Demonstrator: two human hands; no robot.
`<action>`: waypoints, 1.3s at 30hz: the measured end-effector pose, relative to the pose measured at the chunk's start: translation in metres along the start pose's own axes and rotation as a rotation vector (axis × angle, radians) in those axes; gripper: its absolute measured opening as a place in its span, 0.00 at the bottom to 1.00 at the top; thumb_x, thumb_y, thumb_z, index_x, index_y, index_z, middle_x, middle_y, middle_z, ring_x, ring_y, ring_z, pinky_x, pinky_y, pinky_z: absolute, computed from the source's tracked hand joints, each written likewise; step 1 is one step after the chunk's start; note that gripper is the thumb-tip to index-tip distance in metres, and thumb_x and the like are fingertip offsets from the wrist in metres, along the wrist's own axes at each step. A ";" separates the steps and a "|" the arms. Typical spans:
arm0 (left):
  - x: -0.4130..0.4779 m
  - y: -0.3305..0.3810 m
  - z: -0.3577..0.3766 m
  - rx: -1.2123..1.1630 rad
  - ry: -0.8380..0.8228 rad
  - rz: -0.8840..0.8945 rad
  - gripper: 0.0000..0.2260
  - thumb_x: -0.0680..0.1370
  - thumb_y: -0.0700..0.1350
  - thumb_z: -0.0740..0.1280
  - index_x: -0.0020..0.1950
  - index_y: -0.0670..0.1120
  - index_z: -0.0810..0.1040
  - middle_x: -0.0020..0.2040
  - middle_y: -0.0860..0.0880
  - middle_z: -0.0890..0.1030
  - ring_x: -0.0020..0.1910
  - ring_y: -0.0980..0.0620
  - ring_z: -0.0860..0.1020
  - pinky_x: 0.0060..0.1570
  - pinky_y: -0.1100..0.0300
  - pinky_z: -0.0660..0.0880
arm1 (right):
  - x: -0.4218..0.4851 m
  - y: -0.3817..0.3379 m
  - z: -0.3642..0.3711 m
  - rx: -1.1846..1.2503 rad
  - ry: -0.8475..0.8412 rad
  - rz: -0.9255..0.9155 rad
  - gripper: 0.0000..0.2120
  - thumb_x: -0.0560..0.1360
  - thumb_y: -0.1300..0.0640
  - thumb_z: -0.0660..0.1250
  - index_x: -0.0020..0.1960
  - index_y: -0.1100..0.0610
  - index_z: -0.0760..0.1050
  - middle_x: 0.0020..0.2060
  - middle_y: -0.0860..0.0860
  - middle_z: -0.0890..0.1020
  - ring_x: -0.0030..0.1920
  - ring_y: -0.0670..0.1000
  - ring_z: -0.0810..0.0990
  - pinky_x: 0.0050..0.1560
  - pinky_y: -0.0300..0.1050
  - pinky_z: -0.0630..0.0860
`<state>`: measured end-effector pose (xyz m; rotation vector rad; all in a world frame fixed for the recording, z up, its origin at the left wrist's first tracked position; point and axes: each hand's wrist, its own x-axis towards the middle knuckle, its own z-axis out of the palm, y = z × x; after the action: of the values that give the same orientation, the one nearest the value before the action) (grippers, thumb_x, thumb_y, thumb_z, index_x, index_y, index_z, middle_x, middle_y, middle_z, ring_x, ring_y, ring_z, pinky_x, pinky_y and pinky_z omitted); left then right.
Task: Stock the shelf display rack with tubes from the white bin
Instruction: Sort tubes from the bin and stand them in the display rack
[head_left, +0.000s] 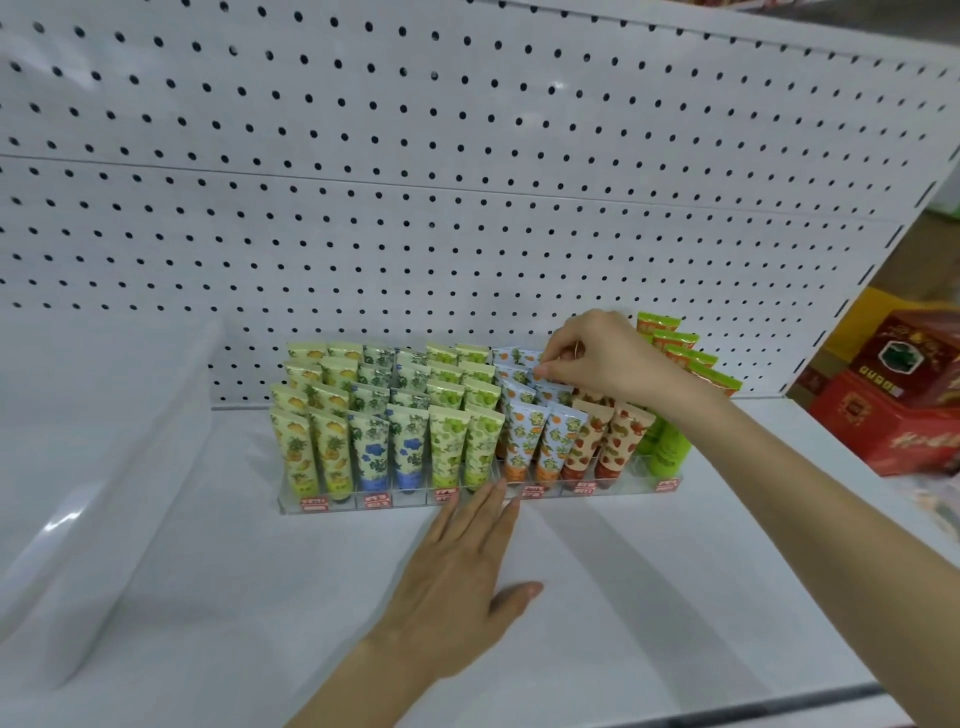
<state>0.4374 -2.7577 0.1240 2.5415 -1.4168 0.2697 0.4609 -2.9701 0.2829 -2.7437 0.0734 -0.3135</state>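
A clear acrylic display rack (415, 505) stands on the white shelf against the pegboard, filled with rows of upright patterned tubes: yellow, blue-flower, green, orange, red and plain green. My right hand (597, 358) reaches over the rack and pinches the top edge of an orange-patterned tube (550, 387) in a rear row. My left hand (462, 566) lies flat on the shelf, fingers straight, fingertips touching the rack's front edge. The white bin (93, 478) sits at the left; its inside is not visible.
The white shelf (649, 597) stretches in front of the rack, with its front lip at the bottom right. A white pegboard (415, 182) forms the back wall. Red boxes (893, 410) stand past the shelf's right end.
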 end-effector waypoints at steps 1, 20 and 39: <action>0.000 0.000 -0.001 -0.006 0.012 0.003 0.33 0.79 0.66 0.45 0.78 0.47 0.50 0.78 0.50 0.45 0.77 0.55 0.43 0.72 0.57 0.41 | 0.001 -0.002 0.002 -0.002 -0.021 -0.001 0.07 0.72 0.54 0.72 0.42 0.58 0.83 0.37 0.56 0.83 0.38 0.55 0.80 0.36 0.39 0.73; -0.002 0.001 -0.008 -0.164 -0.097 -0.026 0.38 0.74 0.69 0.40 0.78 0.49 0.42 0.76 0.55 0.35 0.73 0.60 0.31 0.72 0.60 0.32 | 0.014 -0.011 0.017 -0.092 -0.135 0.026 0.06 0.73 0.57 0.71 0.41 0.59 0.82 0.30 0.46 0.77 0.36 0.48 0.78 0.39 0.42 0.74; -0.001 0.001 -0.012 -0.192 -0.173 -0.068 0.37 0.75 0.68 0.42 0.78 0.51 0.41 0.76 0.57 0.34 0.73 0.62 0.31 0.72 0.62 0.33 | 0.072 0.014 -0.003 -0.035 -0.119 0.005 0.03 0.72 0.59 0.72 0.43 0.59 0.83 0.41 0.53 0.84 0.40 0.48 0.79 0.40 0.35 0.72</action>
<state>0.4353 -2.7540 0.1352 2.4976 -1.3380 -0.0960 0.5304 -2.9913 0.2950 -2.7895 0.0540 -0.1488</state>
